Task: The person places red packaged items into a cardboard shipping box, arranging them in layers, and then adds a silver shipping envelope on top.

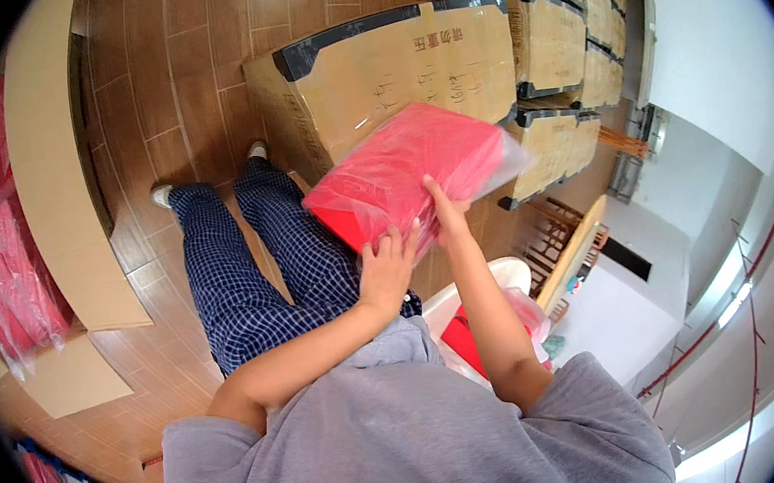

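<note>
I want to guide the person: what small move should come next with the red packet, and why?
Probably slide the left hand further under the red packet. It is held up tilted over the legs, with both hands only at its near edge, the right hand above, so the far end hangs unsupported.

the bagged packet (404, 176) sits above the person's lap, in front of the big carton (388, 72). more cartons (563, 34) stack to its right. bagged packets (9, 281) lie in an open box (60, 181) at left.

Grey short-sleeved T-shirt (407, 428), plain, loose across shoulders, sleeves ending above the elbows; forearms bare. Dark blue trousers (248, 265) with a fine white check, full length to the ankles. Light-coloured shoes (162, 195), only the toes showing past the cuffs.
</note>
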`<state>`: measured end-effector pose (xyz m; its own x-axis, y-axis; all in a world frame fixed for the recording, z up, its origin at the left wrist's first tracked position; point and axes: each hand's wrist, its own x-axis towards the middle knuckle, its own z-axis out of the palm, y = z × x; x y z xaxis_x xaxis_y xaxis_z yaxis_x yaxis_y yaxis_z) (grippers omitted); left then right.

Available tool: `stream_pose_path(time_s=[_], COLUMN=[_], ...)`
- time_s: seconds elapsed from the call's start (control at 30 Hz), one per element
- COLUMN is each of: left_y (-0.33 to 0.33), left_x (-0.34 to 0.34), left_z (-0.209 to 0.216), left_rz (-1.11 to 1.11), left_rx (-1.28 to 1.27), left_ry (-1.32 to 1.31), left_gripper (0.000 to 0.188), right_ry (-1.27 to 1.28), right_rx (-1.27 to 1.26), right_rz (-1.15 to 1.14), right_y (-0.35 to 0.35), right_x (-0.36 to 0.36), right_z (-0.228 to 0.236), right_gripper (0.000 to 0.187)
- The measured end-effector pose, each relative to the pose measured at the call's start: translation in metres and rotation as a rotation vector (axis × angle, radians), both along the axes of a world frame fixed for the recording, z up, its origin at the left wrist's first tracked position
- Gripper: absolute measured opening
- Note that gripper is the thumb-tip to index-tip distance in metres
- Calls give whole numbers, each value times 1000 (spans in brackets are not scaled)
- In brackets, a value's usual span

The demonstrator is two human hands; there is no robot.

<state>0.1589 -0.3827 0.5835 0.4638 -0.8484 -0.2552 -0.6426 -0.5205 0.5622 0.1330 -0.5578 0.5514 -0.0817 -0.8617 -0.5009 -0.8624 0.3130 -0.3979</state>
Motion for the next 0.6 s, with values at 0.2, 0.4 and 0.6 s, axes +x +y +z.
stream_pose_path(time_s=[0.2,0.4,0.6], left_y=[38,103,205], left_x=[28,67,139], left_z=[-14,-31,-65], left_rz=[118,307,1438], left_rx=[201,13,-574], left_ry=[546,991,758], left_gripper=[84,55,32], right_ry=[-123,-189,-277], right_rx=[-68,-114,-221], right_rz=[-196,311,1134], right_y=[9,-11,38], right_x=[0,78,207], right_z=[-4,44,167], right_gripper=[80,82,105])
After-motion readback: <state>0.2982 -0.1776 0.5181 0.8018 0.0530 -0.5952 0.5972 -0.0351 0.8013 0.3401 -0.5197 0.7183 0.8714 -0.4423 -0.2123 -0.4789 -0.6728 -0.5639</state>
